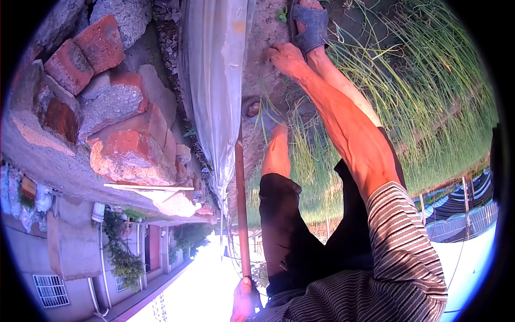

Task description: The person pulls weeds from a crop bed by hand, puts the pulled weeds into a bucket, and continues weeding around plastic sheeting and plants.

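Note:
The view is upside down, with my feet toward the top. My left hand (244, 300) is closed around a long reddish-brown wooden pole (242, 214). The pole's far end passes out of sight by a whitish plastic sheet (214, 80). My right hand (287, 58) reaches down to the bare soil (263, 70) beside my sandal (312, 26). Its fingers are bent together against the ground, and anything between them is hidden. A few long green blades (268, 102) lie near my other foot (255, 109).
Thin, grass-like green plants (418, 96) grow densely on the right. Broken bricks (99, 43) and concrete chunks (115, 102) are piled on the left beyond the sheet. A building (75, 241) with a barred window (51, 291) stands farther off.

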Available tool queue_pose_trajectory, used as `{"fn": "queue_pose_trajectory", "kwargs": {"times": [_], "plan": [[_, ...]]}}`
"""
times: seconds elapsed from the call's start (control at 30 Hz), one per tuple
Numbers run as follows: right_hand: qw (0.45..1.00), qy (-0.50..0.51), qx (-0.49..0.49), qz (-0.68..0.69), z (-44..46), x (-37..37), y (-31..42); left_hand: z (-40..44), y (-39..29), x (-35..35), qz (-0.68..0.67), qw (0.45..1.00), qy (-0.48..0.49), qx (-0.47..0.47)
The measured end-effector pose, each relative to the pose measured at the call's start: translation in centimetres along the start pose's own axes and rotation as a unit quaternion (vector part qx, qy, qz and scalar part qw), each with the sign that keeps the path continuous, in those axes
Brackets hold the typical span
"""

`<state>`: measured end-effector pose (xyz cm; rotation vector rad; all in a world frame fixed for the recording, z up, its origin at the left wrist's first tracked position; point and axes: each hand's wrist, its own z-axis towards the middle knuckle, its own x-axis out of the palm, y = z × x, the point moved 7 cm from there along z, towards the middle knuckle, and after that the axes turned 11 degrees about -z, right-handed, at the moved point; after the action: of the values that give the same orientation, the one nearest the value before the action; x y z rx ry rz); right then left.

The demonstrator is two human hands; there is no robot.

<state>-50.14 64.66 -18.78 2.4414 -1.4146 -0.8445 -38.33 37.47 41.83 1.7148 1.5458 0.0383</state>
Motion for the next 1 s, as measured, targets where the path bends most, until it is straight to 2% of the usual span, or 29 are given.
{"fn": "queue_pose_trajectory", "kwargs": {"times": [0.07,0.17,0.27,0.37,0.4,0.43,0.5,0.63,0.7,0.73,0.77,0.8,0.9,1.0], "plan": [[0.988,0.05,-0.003,-0.149,1.2,0.7,2.3,0.3,0.2,-0.1,-0.002,1.0,-0.001,0.001],[0.972,0.144,0.037,-0.185,1.3,1.8,4.3,0.3,0.4,-0.3,-0.005,1.0,-0.002,0.003],[0.976,0.108,0.087,-0.169,1.5,2.3,4.7,0.4,0.7,-0.5,-0.007,1.0,-0.003,0.003],[0.98,0.113,-0.004,-0.161,2.4,3.2,4.7,0.5,1.0,-0.7,-0.008,1.0,-0.002,0.001],[0.965,0.113,-0.164,-0.169,3.2,5.2,4.3,0.6,1.0,-0.7,-0.009,1.0,-0.002,0.0],[0.925,0.108,-0.32,-0.174,3.2,6.8,3.5,0.6,1.0,-0.7,-0.011,1.0,-0.002,0.0],[0.862,0.116,-0.448,-0.208,1.4,8.8,1.3,0.5,1.0,-0.8,-0.013,1.0,-0.002,-0.002],[0.853,0.16,-0.36,-0.341,-1.4,9.3,-2.8,0.7,1.3,-1.0,-0.011,1.0,0.003,-0.002],[0.954,0.195,-0.145,-0.177,-1.5,8.9,-3.2,0.7,1.4,-1.0,-0.012,1.0,0.0,-0.005],[0.976,0.207,0.063,0.031,-2.3,8.0,-2.1,0.7,1.4,-1.0,-0.015,1.0,-0.003,-0.005],[0.912,0.202,0.268,0.235,-3.7,8.5,-2.1,0.8,1.4,-1.0,-0.015,1.0,-0.005,-0.007],[0.933,0.219,0.224,0.178,-3.6,9.2,-1.6,0.7,1.5,-1.0,-0.016,1.0,-0.009,-0.009],[0.946,0.195,0.248,0.077,-2.9,11.4,-2.1,0.8,1.3,-1.0,-0.013,1.0,-0.012,-0.012],[0.971,0.171,0.167,-0.028,-1.2,13.6,-2.8,0.8,0.9,-0.6,-0.019,1.0,-0.015,-0.013]]}}
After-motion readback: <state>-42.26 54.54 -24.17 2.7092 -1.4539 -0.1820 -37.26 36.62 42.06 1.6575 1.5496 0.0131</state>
